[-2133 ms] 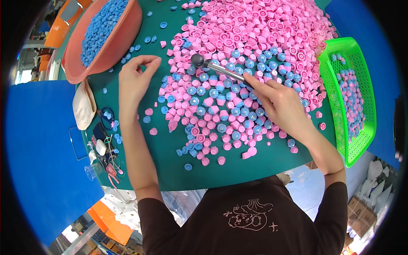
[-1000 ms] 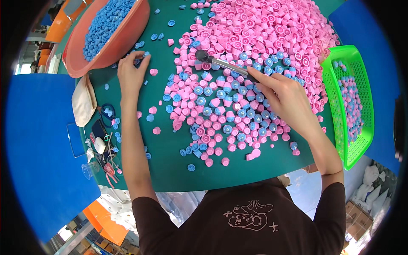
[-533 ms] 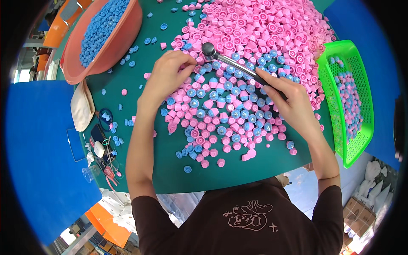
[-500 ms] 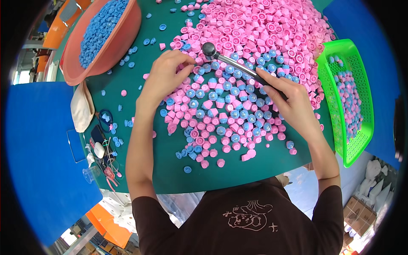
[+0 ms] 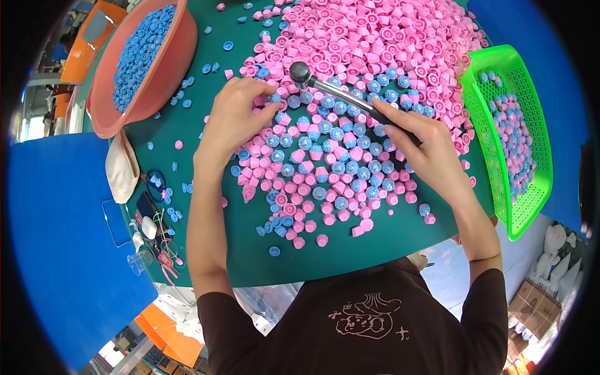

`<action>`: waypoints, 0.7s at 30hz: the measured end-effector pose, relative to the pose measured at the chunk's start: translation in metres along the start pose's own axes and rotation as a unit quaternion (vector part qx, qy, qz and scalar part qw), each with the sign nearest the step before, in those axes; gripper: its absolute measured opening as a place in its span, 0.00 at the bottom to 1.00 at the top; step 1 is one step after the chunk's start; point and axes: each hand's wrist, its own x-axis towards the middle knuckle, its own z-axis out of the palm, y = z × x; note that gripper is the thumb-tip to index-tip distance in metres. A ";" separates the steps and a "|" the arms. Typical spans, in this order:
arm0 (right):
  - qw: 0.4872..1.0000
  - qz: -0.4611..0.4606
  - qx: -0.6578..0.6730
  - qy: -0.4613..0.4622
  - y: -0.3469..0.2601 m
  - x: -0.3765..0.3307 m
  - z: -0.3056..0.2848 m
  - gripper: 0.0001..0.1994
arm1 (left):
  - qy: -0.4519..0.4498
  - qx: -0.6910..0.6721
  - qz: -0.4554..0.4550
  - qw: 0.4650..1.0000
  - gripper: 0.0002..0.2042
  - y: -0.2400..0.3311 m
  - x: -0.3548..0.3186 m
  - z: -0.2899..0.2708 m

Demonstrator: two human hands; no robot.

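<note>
My right hand (image 5: 428, 147) is wrapped around the dark handle of a small mallet (image 5: 340, 94). The mallet has a silver shaft and a round black head (image 5: 300, 72), which hangs over the pieces, pointing left. Close by the head, my left hand (image 5: 236, 112) pinches a small blue scalloped cap (image 5: 273, 98) between thumb and forefinger; whether a pink part is under it cannot be seen. Below both hands lie loose pink cups (image 5: 310, 206) and joined pink-and-blue pieces (image 5: 338, 167) shaped like tiny cupcakes.
A large heap of pink cups (image 5: 375, 37) covers the far side of the green table (image 5: 250, 265). An orange-pink basin (image 5: 181, 56) of blue caps stands far left. At right is a green basket (image 5: 531, 206) holding joined pieces. A cloth pouch (image 5: 122, 165) and pliers (image 5: 167, 265) lie left.
The blue cap now shows at my left fingertips. My right hand keeps its hold on the mallet, whose head stays near my left hand. The whole view has shifted slightly.
</note>
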 end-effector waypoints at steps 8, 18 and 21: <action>0.999 -0.018 -0.032 -0.007 0.006 -0.003 0.007 0.21 | -0.092 0.023 0.010 0.995 0.11 0.004 0.014 -0.004; 0.995 -0.091 -0.020 0.023 -0.014 -0.003 0.016 0.23 | 0.000 -0.022 -0.083 0.996 0.11 -0.006 0.004 -0.041; 0.990 -0.119 -0.077 0.007 -0.005 0.003 0.030 0.23 | 0.062 -0.042 -0.122 0.990 0.10 -0.027 -0.009 -0.056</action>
